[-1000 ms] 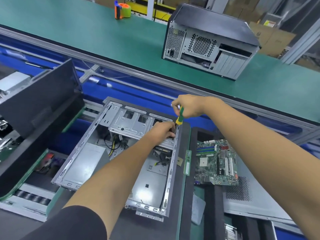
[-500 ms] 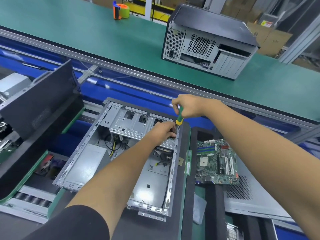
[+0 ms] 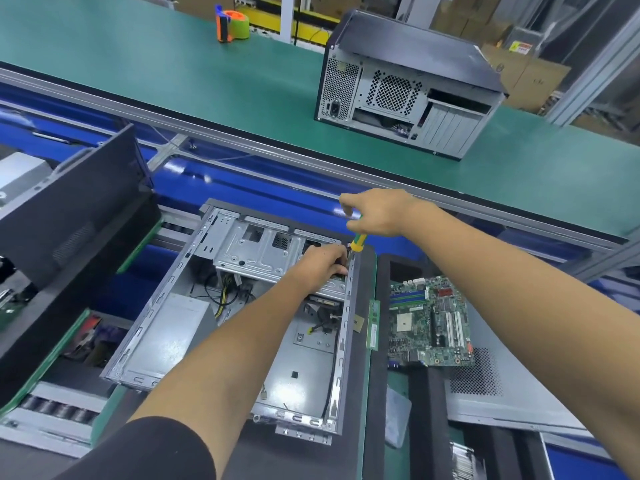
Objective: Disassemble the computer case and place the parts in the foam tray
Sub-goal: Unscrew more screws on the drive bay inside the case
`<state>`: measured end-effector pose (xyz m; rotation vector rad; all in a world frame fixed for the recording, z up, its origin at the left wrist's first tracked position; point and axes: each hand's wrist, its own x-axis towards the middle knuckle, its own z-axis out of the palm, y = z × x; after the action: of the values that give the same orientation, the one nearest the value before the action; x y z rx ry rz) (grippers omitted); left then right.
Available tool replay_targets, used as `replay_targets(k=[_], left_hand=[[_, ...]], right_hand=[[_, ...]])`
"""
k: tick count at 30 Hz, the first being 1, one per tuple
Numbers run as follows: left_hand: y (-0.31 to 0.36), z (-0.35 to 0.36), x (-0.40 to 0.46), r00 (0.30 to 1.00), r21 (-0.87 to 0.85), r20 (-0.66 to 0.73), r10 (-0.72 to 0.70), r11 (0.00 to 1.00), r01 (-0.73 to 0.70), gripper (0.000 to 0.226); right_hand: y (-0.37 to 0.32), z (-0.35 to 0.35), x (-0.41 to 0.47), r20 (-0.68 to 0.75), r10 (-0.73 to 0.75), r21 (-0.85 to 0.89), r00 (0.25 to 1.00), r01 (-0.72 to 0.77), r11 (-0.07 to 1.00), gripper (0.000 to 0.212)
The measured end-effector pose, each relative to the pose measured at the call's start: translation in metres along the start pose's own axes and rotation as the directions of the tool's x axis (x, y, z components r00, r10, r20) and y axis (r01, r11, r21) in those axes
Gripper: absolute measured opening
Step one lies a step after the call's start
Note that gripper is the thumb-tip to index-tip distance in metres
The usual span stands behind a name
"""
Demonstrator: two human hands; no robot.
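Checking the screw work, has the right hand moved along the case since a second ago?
No. The right hand still grips the screwdriver over the same far right corner of the open case, with the left hand beside it.

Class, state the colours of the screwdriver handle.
Green and yellow, on the screwdriver handle in the head view.

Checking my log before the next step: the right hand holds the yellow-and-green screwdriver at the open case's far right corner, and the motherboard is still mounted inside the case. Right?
Not quite. The head view shows the motherboard already out, lying to the right of the open case. The right hand does hold the screwdriver at that corner.
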<state>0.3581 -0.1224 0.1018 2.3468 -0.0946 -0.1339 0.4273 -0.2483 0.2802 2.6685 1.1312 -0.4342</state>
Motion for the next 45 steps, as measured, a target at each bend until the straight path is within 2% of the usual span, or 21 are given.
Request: replay_targets(k=[2,3,5,6,8,9,10,12,15,19,23,25,27,29,32,33,35,37,40,42,45], left_hand=[[0.000,0.001,0.000,1.000,0.013,-0.004,0.007,1.000,-0.007,0.005],[0.001,0.001,0.000,1.000,0.018,-0.007,0.006,1.000,-0.006,0.003],[0.002,0.001,0.001,1.000,0.019,-0.019,0.005,1.000,-0.004,0.006],[0.002,0.002,0.001,1.000,0.022,-0.026,0.006,1.000,-0.005,0.006],[0.002,0.001,0.001,0.999,0.039,-0.031,0.008,0.999,-0.007,0.006],[0.001,0.002,0.001,0.999,0.042,-0.032,0.009,0.999,-0.008,0.006],[0.001,0.002,0.001,0.999,0.038,-0.033,0.008,0.999,-0.007,0.005],[0.001,0.002,0.002,1.000,0.013,-0.029,-0.005,1.000,0.005,0.004],[0.004,0.002,0.003,1.000,-0.009,-0.023,-0.021,1.000,0.021,0.009],[0.004,0.004,0.003,0.999,-0.024,-0.023,-0.029,0.999,0.029,0.006],[0.004,0.003,0.003,0.999,0.035,-0.042,0.016,0.999,-0.015,0.012],[0.004,0.003,0.002,0.998,0.033,-0.055,0.025,0.999,-0.023,0.015],[0.004,0.004,0.002,0.997,0.041,-0.068,0.026,0.999,-0.024,0.012],[0.003,0.004,0.003,0.997,0.066,-0.073,0.035,0.997,-0.030,0.007],[0.002,0.004,0.002,0.994,0.084,-0.087,0.058,0.995,-0.051,0.008],[0.002,0.004,0.002,0.994,0.086,-0.093,0.063,0.995,-0.055,0.007],[0.001,0.005,0.002,0.993,0.101,-0.101,0.068,0.993,-0.058,0.006],[0.001,0.006,0.002,0.993,0.118,-0.101,0.058,0.992,-0.046,0.008],[0.002,0.006,0.001,0.994,0.116,-0.099,0.041,0.993,-0.029,0.009],[0.003,0.006,0.001,0.995,0.132,-0.097,0.030,0.991,-0.017,0.011],[0.002,0.005,0.002,0.994,0.128,-0.101,0.039,0.991,-0.026,0.008]], right_hand=[[-0.001,-0.002,0.000,-0.045,0.035,-0.216,0.998,-0.044,0.975,0.025],[-0.001,-0.002,0.002,-0.049,0.033,-0.234,0.998,-0.043,0.971,0.024],[-0.003,-0.002,0.004,-0.029,0.020,-0.131,0.999,-0.024,0.991,0.009],[-0.003,-0.002,0.004,-0.007,0.015,-0.021,1.000,-0.015,1.000,0.011],[-0.005,-0.002,0.003,0.029,-0.015,0.208,0.999,0.008,0.978,0.032],[-0.006,-0.002,0.002,0.038,-0.016,0.257,0.999,0.005,0.966,0.037],[-0.007,-0.002,0.001,0.044,-0.017,0.244,0.999,0.006,0.970,0.035],[-0.010,-0.004,0.002,0.042,0.018,0.075,0.999,-0.021,0.997,0.017],[-0.009,-0.005,0.004,0.008,0.060,-0.143,0.998,-0.059,0.988,0.026],[-0.008,-0.005,0.003,0.040,-0.017,0.014,0.999,0.016,1.000,0.006],[-0.009,-0.001,-0.004,0.019,-0.068,0.162,0.997,0.065,0.985,0.026],[-0.009,0.000,-0.005,-0.001,-0.049,0.036,0.999,0.049,0.998,0.024],[-0.008,0.000,-0.006,-0.040,-0.004,-0.217,0.999,-0.004,0.976,0.026],[-0.006,-0.001,-0.005,-0.081,-0.013,-0.304,0.997,-0.013,0.953,0.026],[0.000,-0.001,-0.002,-0.037,-0.070,-0.116,0.997,0.065,0.991,0.006],[0.002,-0.001,-0.003,-0.015,-0.085,0.000,0.996,0.085,0.996,0.008],[0.004,-0.001,-0.005,0.017,-0.116,0.180,0.993,0.111,0.977,0.026],[0.003,-0.001,-0.004,0.022,-0.127,0.128,0.992,0.123,0.984,0.028],[0.001,-0.003,-0.001,-0.004,-0.083,-0.102,0.997,0.082,0.991,0.023],[0.003,-0.002,0.003,-0.023,-0.089,-0.104,0.996,0.086,0.991,0.024],[0.006,-0.003,0.004,0.028,-0.123,0.002,0.992,0.123,0.992,0.012]])
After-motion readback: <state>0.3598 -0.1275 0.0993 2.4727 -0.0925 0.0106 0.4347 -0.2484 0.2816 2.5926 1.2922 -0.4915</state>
